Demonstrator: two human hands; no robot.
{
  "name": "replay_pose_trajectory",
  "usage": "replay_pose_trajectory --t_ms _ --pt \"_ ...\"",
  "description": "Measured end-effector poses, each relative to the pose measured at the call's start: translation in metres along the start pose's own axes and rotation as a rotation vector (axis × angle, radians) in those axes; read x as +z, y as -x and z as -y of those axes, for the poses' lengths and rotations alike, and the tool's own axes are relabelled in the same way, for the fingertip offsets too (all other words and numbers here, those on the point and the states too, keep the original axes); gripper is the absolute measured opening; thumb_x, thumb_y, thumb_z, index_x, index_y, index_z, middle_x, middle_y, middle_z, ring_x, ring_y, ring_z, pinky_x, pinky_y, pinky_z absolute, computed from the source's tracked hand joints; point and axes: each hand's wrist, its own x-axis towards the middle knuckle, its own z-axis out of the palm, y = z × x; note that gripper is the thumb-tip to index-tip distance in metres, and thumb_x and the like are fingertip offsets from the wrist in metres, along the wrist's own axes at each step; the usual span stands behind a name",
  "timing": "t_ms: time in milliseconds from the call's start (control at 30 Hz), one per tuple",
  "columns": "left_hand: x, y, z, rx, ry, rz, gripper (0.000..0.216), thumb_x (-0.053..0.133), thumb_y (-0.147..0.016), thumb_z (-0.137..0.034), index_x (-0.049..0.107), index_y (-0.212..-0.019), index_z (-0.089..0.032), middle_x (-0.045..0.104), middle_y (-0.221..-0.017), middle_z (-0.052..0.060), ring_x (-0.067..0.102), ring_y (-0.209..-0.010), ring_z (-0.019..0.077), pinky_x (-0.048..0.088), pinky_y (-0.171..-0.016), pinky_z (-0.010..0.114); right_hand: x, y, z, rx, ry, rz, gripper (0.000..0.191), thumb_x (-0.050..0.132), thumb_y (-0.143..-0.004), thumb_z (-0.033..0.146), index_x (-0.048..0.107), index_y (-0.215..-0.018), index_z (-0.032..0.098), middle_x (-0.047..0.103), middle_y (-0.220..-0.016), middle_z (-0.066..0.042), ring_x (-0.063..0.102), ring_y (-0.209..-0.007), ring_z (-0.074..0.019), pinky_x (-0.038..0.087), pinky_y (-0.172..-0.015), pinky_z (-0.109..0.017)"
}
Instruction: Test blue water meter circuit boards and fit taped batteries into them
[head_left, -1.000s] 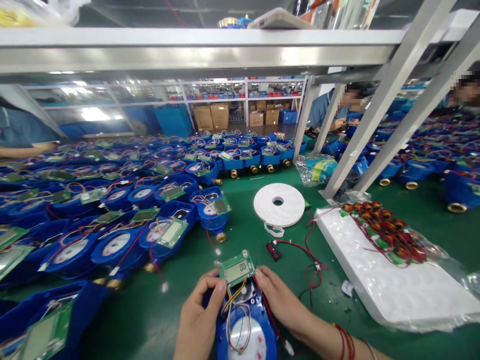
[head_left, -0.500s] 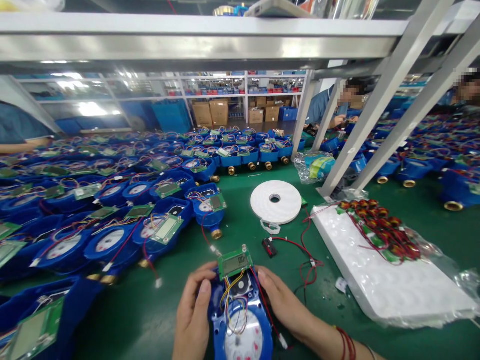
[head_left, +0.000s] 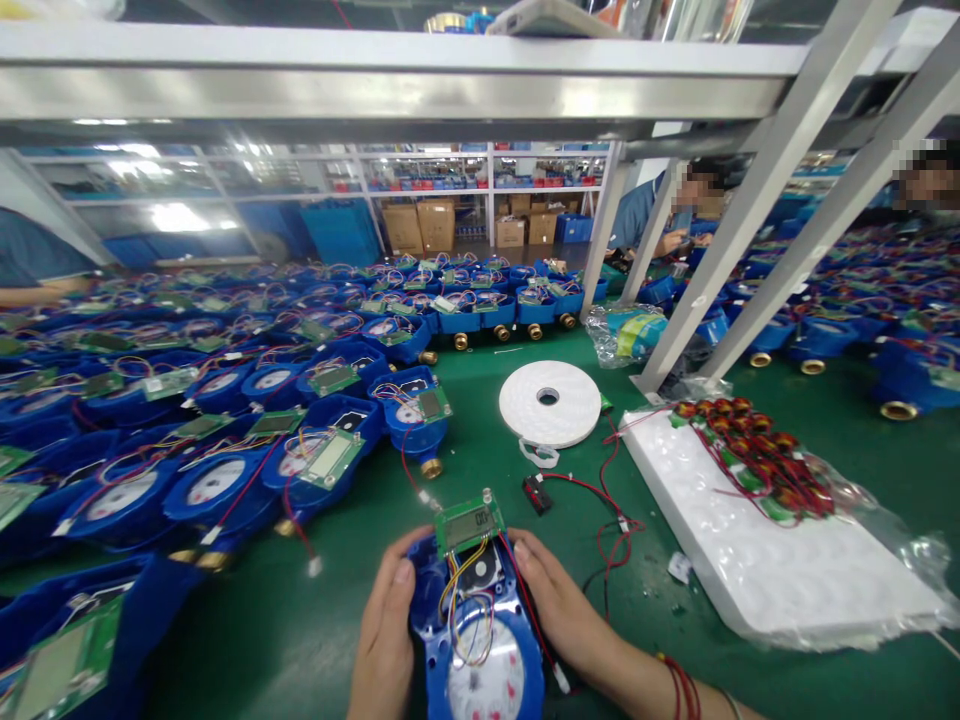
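Note:
A blue water meter [head_left: 474, 640] lies on the green table at the bottom centre, its white dial facing up. A small green circuit board with an LCD [head_left: 469, 522] sits at the meter's far end, joined to it by coloured wires. My left hand [head_left: 385, 635] grips the meter's left side, thumb on its rim. My right hand [head_left: 559, 610] holds the right side, fingers curled against the housing. A red wire runs past my right hand to a small black connector [head_left: 533, 494].
Many blue meters [head_left: 225, 480] with boards and wires fill the left and the far end of the table. A white tape roll [head_left: 550, 403] lies ahead. A white foam slab [head_left: 772, 560] with red-wired parts lies right. Slanted metal struts [head_left: 750, 190] rise behind it. People work beyond.
My left hand slid from the circuit board down to the meter's left side. The meter and board shifted slightly toward me; the view dropped a little.

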Motion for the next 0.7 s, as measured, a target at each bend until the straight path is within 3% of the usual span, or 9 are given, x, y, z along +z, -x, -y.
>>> replay_pose_trajectory --t_ms 467,700 --pt "0.0003 -0.0007 0.0006 0.016 0.011 -0.007 0.049 0.052 -0.08 -0.055 0.053 -0.115 -0.022 0.06 -0.118 0.006 0.053 -0.112 0.0289 0.043 -0.094 0.039 -0.0009 0.0017 0.0031 0.007 0.043 -0.003 0.047 0.037 -0.094 0.053 0.051 -0.12 0.016 0.057 -0.12 -0.009 0.048 -0.117 -0.0217 0.038 -0.097 -0.033" --pt "0.0025 0.0013 -0.0018 -0.011 0.078 0.021 0.046 0.052 -0.081 -0.053 0.054 -0.115 -0.022 0.063 -0.111 0.005 0.056 -0.108 0.0277 0.043 -0.094 0.038 -0.0049 -0.0002 0.0063 0.009 0.13 -0.09 0.053 0.032 -0.093 0.057 0.042 -0.126 0.017 0.057 -0.109 -0.009 0.054 -0.101 -0.0206 0.042 -0.091 -0.035"
